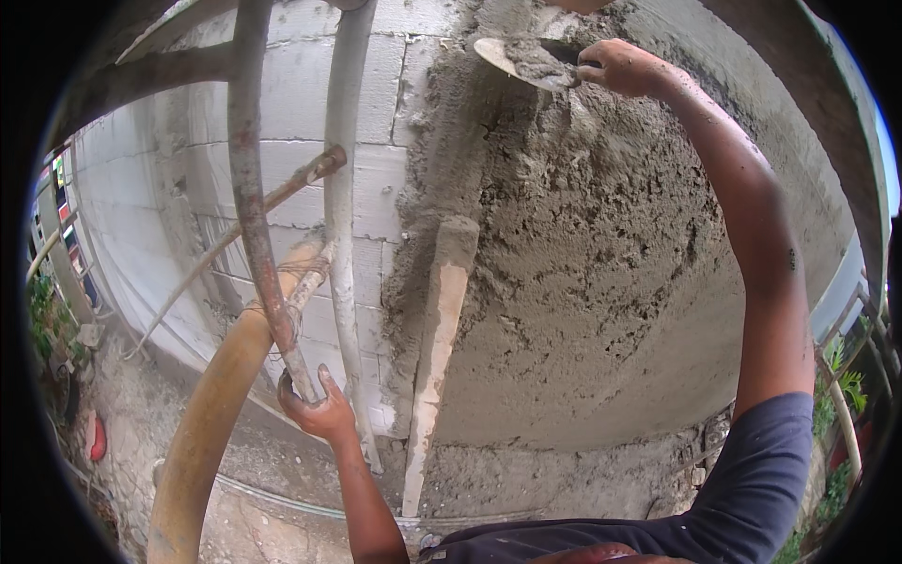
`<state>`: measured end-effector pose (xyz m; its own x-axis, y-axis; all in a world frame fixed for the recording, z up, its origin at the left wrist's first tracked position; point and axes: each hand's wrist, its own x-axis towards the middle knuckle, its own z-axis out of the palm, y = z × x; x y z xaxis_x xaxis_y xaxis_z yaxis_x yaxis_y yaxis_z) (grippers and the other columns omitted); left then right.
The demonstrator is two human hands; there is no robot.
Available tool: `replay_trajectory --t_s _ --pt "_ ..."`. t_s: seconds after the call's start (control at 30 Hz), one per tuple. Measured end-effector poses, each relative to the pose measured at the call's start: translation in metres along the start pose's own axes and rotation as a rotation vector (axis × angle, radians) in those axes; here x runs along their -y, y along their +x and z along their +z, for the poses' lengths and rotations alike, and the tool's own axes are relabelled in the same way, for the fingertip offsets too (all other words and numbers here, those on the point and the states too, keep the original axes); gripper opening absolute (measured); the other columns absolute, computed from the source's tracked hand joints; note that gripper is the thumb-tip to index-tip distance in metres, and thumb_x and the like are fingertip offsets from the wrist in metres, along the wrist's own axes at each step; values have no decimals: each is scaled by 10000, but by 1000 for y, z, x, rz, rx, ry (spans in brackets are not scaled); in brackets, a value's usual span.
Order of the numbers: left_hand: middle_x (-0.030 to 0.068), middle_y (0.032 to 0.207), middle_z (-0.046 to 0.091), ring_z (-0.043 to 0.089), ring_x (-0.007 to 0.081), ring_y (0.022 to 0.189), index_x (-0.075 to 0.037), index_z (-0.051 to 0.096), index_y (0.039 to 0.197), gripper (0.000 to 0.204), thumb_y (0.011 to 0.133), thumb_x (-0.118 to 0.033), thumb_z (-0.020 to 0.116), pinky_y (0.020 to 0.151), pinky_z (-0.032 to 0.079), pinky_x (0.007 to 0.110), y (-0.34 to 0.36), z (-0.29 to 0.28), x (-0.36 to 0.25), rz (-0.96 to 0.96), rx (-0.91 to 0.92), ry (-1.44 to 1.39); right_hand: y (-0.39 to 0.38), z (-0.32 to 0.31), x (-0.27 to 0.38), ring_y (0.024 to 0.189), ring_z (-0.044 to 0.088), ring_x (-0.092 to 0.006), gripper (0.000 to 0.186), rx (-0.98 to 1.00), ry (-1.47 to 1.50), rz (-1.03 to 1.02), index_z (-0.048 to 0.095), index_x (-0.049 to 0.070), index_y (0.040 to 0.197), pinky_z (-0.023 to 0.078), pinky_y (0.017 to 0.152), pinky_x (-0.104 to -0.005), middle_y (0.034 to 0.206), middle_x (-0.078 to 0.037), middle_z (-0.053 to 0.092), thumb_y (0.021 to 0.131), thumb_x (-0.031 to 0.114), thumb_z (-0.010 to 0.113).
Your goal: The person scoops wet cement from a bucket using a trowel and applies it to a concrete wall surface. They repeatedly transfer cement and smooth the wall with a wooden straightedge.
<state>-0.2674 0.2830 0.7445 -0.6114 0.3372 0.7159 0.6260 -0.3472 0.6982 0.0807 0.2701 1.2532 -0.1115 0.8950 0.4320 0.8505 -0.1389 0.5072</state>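
My right hand [620, 68] is raised to the upper part of the wall, closed round the handle of a trowel [498, 58]. Wet grey mortar [536, 64] lies on the trowel's blade, close to the rough plaster [583, 207] that covers the wall's right side. Lower down on the left, my left hand [321, 411] is wrapped round the bottom end of a rusty metal pole [252, 188]. A long wooden board [439, 348], its top smeared with mortar, leans upright against the wall at the edge of the plaster.
Bare white blocks [291, 103] form the wall's left side. A second pole [340, 216] stands beside the rusty one. A thick bamboo pole [211, 423] is tied on with wire, and a thinner stick [235, 230] crosses behind. A red object [97, 437] lies on the rough ground.
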Motion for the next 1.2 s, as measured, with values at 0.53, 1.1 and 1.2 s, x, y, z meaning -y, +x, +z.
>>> replay_trajectory --t_s 0.53,1.1,1.2 --pt "204 1060 551 537 393 989 38 483 1129 523 785 -280 715 840 428 468 -5 2 1 -110 32 43 -174 -49 25 527 549 -90 346 252 565 -288 679 35 876 414 450 -262 684 -44 644 812 375 674" --pt "204 1054 552 541 394 979 37 472 1123 534 791 -309 706 820 438 478 -13 5 5 -55 25 46 -198 52 -64 537 465 -88 295 156 873 360 613 -34 992 414 486 -246 657 -31 545 888 239 572" --pt "214 1058 547 534 405 987 45 471 1122 534 796 -310 700 836 430 486 -11 4 1 -82 33 74 -208 64 -26 712 544 -182 241 5 472 503 595 -7 962 454 637 -346 803 -105 611 920 220 525"
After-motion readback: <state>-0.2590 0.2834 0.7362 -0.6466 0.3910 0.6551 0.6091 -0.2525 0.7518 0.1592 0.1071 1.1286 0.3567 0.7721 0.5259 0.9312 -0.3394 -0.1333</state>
